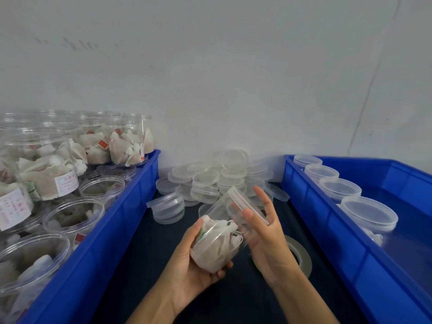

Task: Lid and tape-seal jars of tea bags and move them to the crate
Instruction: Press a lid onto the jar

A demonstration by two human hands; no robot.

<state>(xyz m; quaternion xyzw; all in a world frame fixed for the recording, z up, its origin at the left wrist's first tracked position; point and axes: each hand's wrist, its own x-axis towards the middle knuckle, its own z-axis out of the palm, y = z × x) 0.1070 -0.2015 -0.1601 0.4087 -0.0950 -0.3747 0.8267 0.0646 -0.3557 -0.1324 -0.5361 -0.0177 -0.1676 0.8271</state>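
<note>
The right hand (pixel 261 232) hides part of the tape roll (pixel 301 258). The crate (pixel 327 206) at three o'clock runs off the edge; jar label (pixel 67 182) print is unreadable.

Loose lids (pixel 217 177) lie between left bin (pixel 112 220) and right crate (pixel 327 220).

We look from one camera on the person's head, facing forward and down. It sits close above the dark table (pixel 145 265), with a blue crate (pixel 112 220) at each side and the white wall (pixel 233 78) straight ahead.
</note>
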